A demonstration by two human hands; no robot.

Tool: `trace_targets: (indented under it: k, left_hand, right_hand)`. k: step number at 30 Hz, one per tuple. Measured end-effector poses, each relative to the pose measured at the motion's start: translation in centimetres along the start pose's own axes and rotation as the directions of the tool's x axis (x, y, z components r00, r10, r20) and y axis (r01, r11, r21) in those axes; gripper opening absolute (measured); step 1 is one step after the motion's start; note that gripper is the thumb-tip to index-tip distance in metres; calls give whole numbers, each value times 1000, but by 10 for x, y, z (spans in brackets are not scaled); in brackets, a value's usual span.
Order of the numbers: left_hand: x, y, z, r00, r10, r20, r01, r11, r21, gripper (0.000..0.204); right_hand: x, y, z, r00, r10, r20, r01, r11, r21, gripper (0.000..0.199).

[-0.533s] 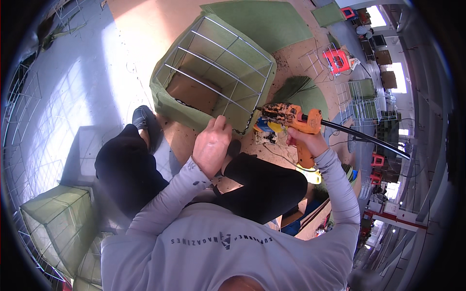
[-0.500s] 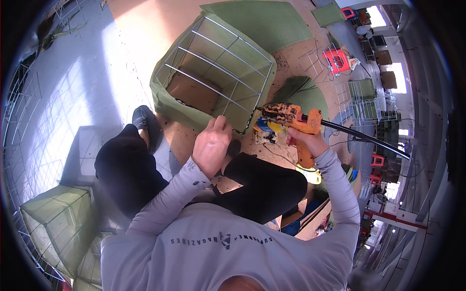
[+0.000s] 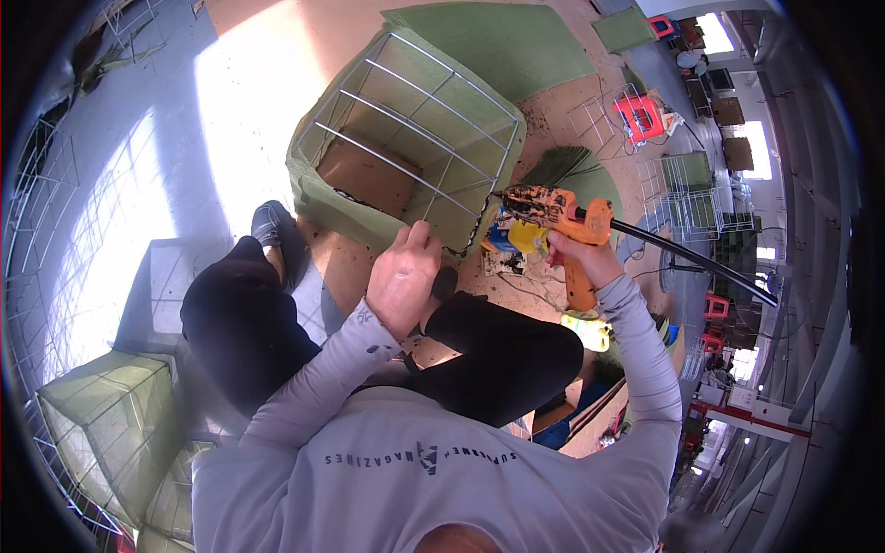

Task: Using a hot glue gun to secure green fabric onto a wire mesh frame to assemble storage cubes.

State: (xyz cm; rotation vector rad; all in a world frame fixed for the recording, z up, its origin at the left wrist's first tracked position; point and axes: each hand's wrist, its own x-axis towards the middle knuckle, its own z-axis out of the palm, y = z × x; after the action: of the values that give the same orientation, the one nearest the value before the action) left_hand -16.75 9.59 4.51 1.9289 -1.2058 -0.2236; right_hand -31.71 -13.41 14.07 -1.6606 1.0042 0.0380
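In front of me stands a box-shaped wire frame [image 3: 402, 117] lined with green fabric [image 3: 346, 219], its open side toward me. My left hand [image 3: 404, 278] is closed on the near fabric edge, fingertips pinched together. My right hand [image 3: 587, 260] is wrapped round the handle of an orange glue gun [image 3: 546, 206] smeared with black. A long black glue stick [image 3: 696, 261] juts from its back. The nozzle is at the frame's right edge, above a wavy bead of black glue [image 3: 477, 228]. Brown cardboard [image 3: 371, 175] shows inside the box.
A large green sheet [image 3: 502, 44] lies behind the box, with cut green pieces [image 3: 576, 180] at its right. A yellow and blue container [image 3: 518, 238] sits beneath the gun. Further right is a red stool [image 3: 639, 118]. Another green-covered wire frame [image 3: 115, 429] stands lower left.
The glue gun has moved slightly up and to the right along the frame's edge, and the black bead reaches further up. My left hand has stayed in place.
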Motion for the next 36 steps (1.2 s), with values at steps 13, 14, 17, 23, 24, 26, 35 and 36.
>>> trace_targets:
  k: [13, 14, 17, 23, 24, 26, 35, 36]
  left_hand:
    - [0, 0, 1, 1000, -1, 4, 1, 1000, 5, 16]
    - [0, 0, 1, 1000, -1, 4, 1, 1000, 5, 16]
    - [0, 0, 1, 1000, 2, -1, -2, 1000, 10, 16]
    - [0, 0, 2, 1000, 2, 1, -2, 1000, 14, 17]
    - [0, 0, 2, 1000, 6, 7, -6, 1000, 18, 16]
    - [-1, 0, 1, 1000, 9, 12, -9, 1000, 24, 16]
    - [0, 0, 0, 1000, 12, -8, -12, 1000, -3, 14]
    - [-1, -1, 0, 1000, 7, 0, -7, 1000, 3, 14]
  right_hand:
    - [17, -1, -6, 998, -31, -48, 30, 999, -37, 18]
    - [18, -1, -7, 998, -31, -48, 30, 999, -37, 18]
    - [19, 0, -8, 1000, -19, -19, 18, 1000, -17, 18]
    - [21, 1, -8, 998, -45, -50, 45, 999, -4, 17]
    - [20, 1, -6, 998, -34, -62, 34, 999, -2, 18]
    - [21, 0, -5, 997, -24, -71, 24, 1000, 0, 18]
    - [38, 3, -14, 995, -45, -84, 47, 999, 21, 21]
    - [40, 3, -15, 995, -56, -83, 54, 998, -23, 21]
